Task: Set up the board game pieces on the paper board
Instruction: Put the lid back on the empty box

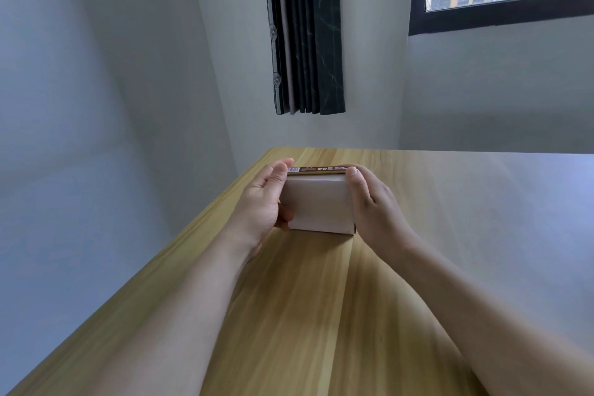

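both hands, left hand [264,199] and right hand [369,202], grip the white game box [316,202] between them; slide its printed lid [316,169] off evenly above the table [308,299].

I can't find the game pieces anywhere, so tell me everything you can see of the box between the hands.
The box is small, squarish and looks like cardboard, with a plain white face toward the camera. Its upper edge carries a brown printed strip with a barcode. It appears shut and stands on the wooden table, tilted slightly. The left hand grips its left side, the right hand its right. No pieces or paper board show.
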Demonstrator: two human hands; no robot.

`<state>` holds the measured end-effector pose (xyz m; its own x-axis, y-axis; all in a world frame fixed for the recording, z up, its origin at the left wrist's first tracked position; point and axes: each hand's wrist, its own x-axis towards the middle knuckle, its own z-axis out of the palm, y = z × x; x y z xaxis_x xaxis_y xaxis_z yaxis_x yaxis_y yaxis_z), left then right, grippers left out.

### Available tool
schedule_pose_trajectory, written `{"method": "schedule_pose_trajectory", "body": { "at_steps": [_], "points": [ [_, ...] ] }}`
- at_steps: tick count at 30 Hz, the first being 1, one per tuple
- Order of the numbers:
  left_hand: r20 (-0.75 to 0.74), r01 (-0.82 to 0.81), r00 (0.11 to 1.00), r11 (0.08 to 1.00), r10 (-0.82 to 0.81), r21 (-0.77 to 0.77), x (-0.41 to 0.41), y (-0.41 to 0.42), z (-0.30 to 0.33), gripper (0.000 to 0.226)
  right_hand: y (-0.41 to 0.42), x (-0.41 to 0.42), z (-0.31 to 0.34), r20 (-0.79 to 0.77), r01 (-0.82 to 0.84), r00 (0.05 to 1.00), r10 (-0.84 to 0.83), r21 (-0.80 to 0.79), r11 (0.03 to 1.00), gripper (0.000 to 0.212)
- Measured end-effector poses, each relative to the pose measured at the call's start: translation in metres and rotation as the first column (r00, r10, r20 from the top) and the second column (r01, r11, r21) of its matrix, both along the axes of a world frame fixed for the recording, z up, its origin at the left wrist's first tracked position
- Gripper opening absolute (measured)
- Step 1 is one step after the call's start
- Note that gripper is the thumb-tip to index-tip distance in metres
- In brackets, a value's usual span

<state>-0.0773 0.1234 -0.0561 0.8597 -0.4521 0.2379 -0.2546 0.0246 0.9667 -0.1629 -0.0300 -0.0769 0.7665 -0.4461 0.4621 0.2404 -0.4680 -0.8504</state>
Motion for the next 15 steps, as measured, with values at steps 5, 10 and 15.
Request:
{"method": "schedule_pose_trajectory", "body": {
  "at_steps": [5,10,15],
  "points": [
    [0.207,-0.091,0.975,0.995,0.079,0.050,0.0014,-0.0015,-0.0043,0.033,0.0015,-0.0027,-0.0035,0.008,-0.025,1.000,0.025,-0.038,0.999,0.046],
    [0.213,-0.032,0.977,0.999,0.029,0.013,0.0002,0.0000,-0.0067,0.029,-0.0038,-0.0045,-0.0073,0.043,0.032,0.999,-0.023,-0.229,0.973,0.040],
    [0.258,-0.079,0.963,0.997,0.072,0.016,0.0022,-0.0017,-0.0082,0.027,-0.0066,-0.0044,-0.0096,0.110,0.039,0.994,-0.001,-0.340,0.940,0.017]
  ]
}}
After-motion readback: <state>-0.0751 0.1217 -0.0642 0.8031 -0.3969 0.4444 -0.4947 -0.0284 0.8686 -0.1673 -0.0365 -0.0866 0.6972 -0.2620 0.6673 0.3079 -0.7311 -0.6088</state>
